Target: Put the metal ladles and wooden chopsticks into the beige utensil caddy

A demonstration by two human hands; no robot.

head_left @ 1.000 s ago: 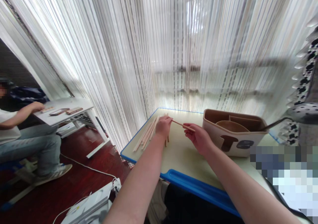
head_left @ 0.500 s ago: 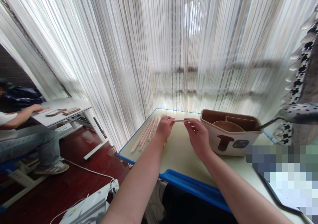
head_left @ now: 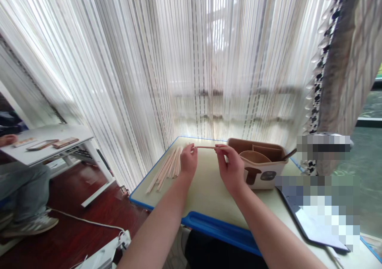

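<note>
My left hand (head_left: 188, 160) and my right hand (head_left: 229, 166) hold a thin wooden stick (head_left: 205, 147) between them, level above the table, each pinching one end with closed fingers. To the left of my left hand a pile of several similar wooden sticks (head_left: 167, 168) lies on the pale table (head_left: 205, 189). A beige organiser box (head_left: 259, 163) with brown inner compartments stands just right of my right hand.
The table has a blue rim (head_left: 215, 229) at its near edge. White string curtains (head_left: 167, 62) hang right behind it. At the left a seated person (head_left: 20, 185) works at a white desk (head_left: 44, 143). A cable (head_left: 83, 221) runs over the dark red floor.
Both hands have lifted the stick from a slant to level, with the right hand raised to the left hand's height. The camera has turned to the right.
</note>
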